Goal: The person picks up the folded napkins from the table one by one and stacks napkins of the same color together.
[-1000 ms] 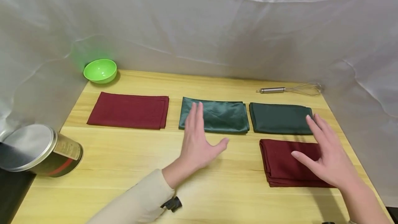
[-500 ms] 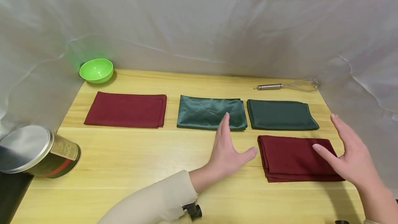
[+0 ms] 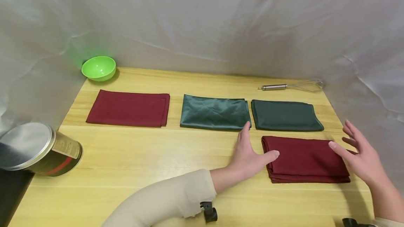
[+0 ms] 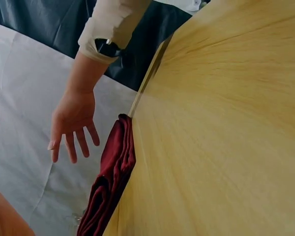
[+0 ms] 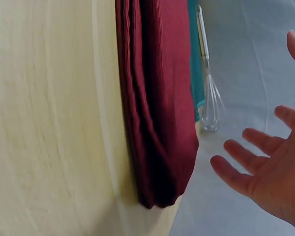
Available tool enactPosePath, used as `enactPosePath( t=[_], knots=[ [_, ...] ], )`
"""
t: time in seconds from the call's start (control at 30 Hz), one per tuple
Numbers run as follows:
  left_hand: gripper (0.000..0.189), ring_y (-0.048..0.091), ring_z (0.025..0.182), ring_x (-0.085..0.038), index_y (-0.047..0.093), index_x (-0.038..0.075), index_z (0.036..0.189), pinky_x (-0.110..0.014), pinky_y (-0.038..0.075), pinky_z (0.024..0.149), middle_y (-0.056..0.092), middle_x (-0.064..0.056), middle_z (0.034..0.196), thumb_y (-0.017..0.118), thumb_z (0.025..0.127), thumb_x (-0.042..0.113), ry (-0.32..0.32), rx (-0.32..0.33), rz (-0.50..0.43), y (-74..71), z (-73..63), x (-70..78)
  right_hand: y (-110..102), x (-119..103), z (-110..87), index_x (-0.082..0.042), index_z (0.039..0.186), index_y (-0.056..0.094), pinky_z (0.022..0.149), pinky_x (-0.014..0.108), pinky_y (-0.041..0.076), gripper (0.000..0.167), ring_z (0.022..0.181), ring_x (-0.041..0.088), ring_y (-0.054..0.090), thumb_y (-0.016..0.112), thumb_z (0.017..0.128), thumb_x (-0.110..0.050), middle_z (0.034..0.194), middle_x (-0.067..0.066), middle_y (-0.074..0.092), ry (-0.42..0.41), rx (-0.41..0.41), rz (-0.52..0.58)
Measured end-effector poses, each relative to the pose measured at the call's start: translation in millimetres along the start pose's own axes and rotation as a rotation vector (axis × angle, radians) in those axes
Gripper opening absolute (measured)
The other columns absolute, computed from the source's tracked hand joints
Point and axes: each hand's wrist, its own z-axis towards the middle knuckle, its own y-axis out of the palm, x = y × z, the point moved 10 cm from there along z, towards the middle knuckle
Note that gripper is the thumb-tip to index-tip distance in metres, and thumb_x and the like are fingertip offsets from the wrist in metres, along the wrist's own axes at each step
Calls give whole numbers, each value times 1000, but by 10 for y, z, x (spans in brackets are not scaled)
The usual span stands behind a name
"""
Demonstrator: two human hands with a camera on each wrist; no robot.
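A thick folded dark-red cloth [image 3: 306, 158] lies at the right of the wooden table, its layered edge showing in the right wrist view. At its left side hovers my left hand [image 3: 247, 160], thumb spread away from the fingers and holding nothing. My right hand [image 3: 363, 155] is at the cloth's right side, fingers spread and apart from the cloth in the right wrist view. Behind are a folded dark-green cloth [image 3: 285, 115] and a shinier folded green cloth [image 3: 214, 112]. Another folded red cloth [image 3: 127, 108] lies flat at the left.
A bright green bowl [image 3: 99, 68] stands in the back left corner. A wire whisk [image 3: 290, 86] lies along the back right edge. A large lidded can [image 3: 41, 150] is at the left edge. Pale fabric walls [image 3: 195, 23] enclose the table's back and sides.
My left hand has moved right, from in front of the shiny green cloth to the left side of the thick red cloth. My right hand has shifted right, off the cloth's middle to its right side.
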Motion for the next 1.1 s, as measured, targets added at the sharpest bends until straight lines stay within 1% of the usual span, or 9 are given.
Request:
enactPosePath(
  t=[0.17,0.27,0.37,0.43,0.6,0.7,0.8,1.0,1.1],
  knots=[
    [101,38,135,-13,17,43,156,-49,43,99,32,15,153,80,77,51,-46,-38,-49,159,36,-21,10,290,-82,-38,159,-2,107,54,32,90,132,61,27,64,98,-37,161,26,13,110,-53,-42],
    [100,41,132,-11,19,43,155,-45,45,97,34,16,151,82,77,50,-76,-55,-75,240,35,-45,43,431,-133,-35,159,-3,88,32,48,91,128,64,28,64,98,-39,158,33,13,156,-86,-28],
    [99,40,133,-12,23,42,155,-44,44,98,33,18,150,83,76,47,-113,-54,-80,306,20,-83,93,523,-144,-37,159,-1,63,11,37,88,130,63,28,63,99,-39,158,33,14,177,-109,7],
    [98,39,134,-13,26,41,154,-45,42,100,33,19,150,83,75,46,-151,-46,-83,341,3,-113,115,567,-143,-38,159,2,64,7,37,86,135,55,30,63,99,-38,158,32,17,185,-117,31],
    [95,37,136,-16,33,35,153,-46,39,102,36,16,149,83,72,41,-250,-30,-174,406,-3,-144,137,657,-152,-31,161,4,66,9,39,84,135,33,38,61,100,-38,153,37,23,226,-161,50],
    [93,42,134,-22,35,28,152,-47,39,102,41,7,148,84,73,33,-311,-20,-262,440,14,-171,143,701,-142,-22,162,4,63,17,43,85,109,13,53,60,100,-42,148,41,25,270,-182,72],
    [89,48,125,-27,39,20,149,-48,39,101,49,-2,139,83,72,22,-359,6,-321,464,26,-225,150,759,-119,-11,161,7,62,22,47,88,85,-10,43,59,99,-45,144,42,26,321,-191,91],
    [84,55,107,-22,43,13,145,-46,41,98,55,-1,115,80,70,15,-387,34,-377,534,55,-307,208,893,-105,-7,160,11,64,29,54,89,81,-7,51,60,98,-47,144,42,24,427,-214,191],
    [81,55,108,-21,45,13,144,-46,41,99,56,1,111,79,70,13,-398,40,-399,555,74,-334,245,959,-120,-19,156,24,66,36,57,75,79,3,61,64,97,-43,130,28,45,478,-210,307]
  ],
)
